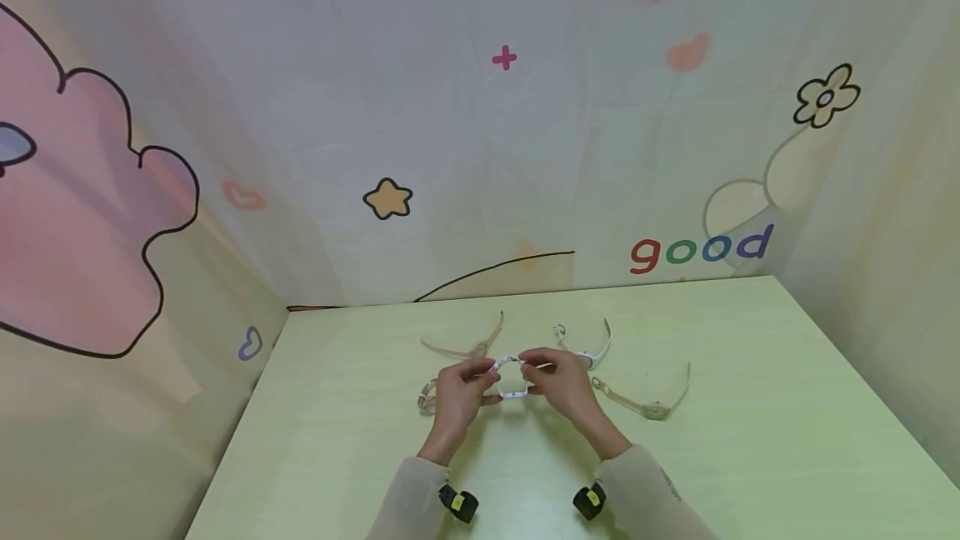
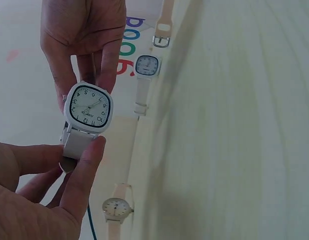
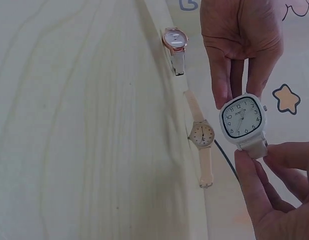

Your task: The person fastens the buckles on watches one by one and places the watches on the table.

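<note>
Both hands hold a white wristwatch (image 1: 513,394) with a rounded-square dial in front of the chest, above the table. My left hand (image 1: 459,398) pinches one side of its white strap (image 2: 78,145) between thumb and fingers. On the other side, my right hand (image 1: 562,383) pinches the strap (image 3: 254,148) likewise. The strap curves away behind the case (image 3: 242,120), making a loop in the head view. Whether its ends are buckled cannot be made out. The dial faces the wrists, its hands and numerals showing in both wrist views.
Several other watches lie around the hands: a rose-gold one (image 3: 175,39) at left, a beige-strapped one (image 1: 478,350) behind, a white square one (image 1: 585,360) at back right, and another beige-strapped one (image 1: 655,411) at right. A printed curtain (image 1: 465,123) hangs behind the pale table (image 1: 750,440).
</note>
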A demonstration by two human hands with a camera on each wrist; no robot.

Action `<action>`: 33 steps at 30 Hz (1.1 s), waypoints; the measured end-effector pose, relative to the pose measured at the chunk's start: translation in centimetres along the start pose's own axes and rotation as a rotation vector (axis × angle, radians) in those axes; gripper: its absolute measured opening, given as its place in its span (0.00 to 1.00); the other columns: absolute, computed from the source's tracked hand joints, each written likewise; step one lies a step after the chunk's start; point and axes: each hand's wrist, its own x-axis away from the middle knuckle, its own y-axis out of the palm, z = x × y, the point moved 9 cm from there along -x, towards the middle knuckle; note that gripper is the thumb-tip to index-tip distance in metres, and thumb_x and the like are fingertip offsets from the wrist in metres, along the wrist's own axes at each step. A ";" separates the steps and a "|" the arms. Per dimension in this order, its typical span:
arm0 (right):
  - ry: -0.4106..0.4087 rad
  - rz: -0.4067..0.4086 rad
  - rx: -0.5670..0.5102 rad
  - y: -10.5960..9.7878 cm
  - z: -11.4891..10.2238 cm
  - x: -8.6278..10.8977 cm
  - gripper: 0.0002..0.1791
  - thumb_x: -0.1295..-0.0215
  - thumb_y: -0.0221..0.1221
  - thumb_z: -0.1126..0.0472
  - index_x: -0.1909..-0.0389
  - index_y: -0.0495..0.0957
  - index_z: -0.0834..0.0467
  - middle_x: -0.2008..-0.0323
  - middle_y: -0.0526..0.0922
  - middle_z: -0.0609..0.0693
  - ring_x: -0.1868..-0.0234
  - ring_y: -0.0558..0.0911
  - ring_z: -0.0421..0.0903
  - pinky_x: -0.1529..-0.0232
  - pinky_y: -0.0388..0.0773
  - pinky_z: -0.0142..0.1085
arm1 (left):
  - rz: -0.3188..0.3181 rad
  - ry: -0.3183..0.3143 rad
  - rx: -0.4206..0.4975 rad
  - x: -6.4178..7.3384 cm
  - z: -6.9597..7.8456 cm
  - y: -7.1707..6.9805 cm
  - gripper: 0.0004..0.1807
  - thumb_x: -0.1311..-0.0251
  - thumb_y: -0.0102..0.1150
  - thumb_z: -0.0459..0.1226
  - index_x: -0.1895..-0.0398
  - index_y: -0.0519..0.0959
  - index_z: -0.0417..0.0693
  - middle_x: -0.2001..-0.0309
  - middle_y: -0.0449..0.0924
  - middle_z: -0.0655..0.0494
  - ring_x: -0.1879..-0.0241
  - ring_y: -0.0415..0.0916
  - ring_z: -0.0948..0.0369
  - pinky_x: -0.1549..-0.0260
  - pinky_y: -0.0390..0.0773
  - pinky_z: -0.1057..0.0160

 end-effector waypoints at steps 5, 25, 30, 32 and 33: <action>0.025 -0.007 0.016 0.5 1.0 -0.4 0.10 0.38 0.62 0.71 0.56 0.84 0.64 0.62 0.85 0.59 0.66 0.86 0.48 0.69 0.85 0.35 | 0.021 -0.020 -0.010 -0.4 -1.2 -0.2 0.11 0.39 0.61 0.26 0.53 0.82 0.31 0.57 0.84 0.32 0.59 0.86 0.50 0.65 0.86 0.56; 0.075 0.016 0.086 1.3 3.2 -1.0 0.08 0.40 0.62 0.72 0.60 0.85 0.66 0.65 0.88 0.59 0.70 0.85 0.43 0.72 0.85 0.36 | 0.051 -0.061 -0.115 -1.4 -3.4 -0.5 0.08 0.43 0.65 0.27 0.60 0.85 0.32 0.62 0.86 0.41 0.73 0.82 0.62 0.72 0.85 0.64; 0.074 0.028 0.160 1.2 3.3 -1.2 0.06 0.41 0.64 0.69 0.63 0.87 0.64 0.67 0.88 0.57 0.73 0.83 0.39 0.73 0.82 0.31 | 0.051 -0.053 -0.161 -1.6 -3.5 -0.6 0.07 0.43 0.66 0.28 0.62 0.85 0.33 0.64 0.86 0.43 0.77 0.78 0.65 0.75 0.84 0.66; 0.076 0.032 0.181 1.1 3.4 -1.2 0.06 0.41 0.64 0.68 0.65 0.87 0.63 0.68 0.89 0.56 0.75 0.82 0.37 0.74 0.81 0.29 | 0.046 -0.058 -0.161 -1.6 -3.5 -0.6 0.07 0.43 0.65 0.28 0.62 0.85 0.32 0.64 0.86 0.43 0.78 0.79 0.66 0.75 0.84 0.66; 0.079 0.034 0.188 1.1 3.5 -1.3 0.05 0.41 0.65 0.67 0.65 0.87 0.63 0.68 0.89 0.56 0.75 0.82 0.37 0.74 0.80 0.28 | 0.046 -0.062 -0.160 -1.7 -3.6 -0.6 0.07 0.43 0.65 0.28 0.62 0.85 0.32 0.64 0.86 0.43 0.78 0.79 0.66 0.75 0.84 0.67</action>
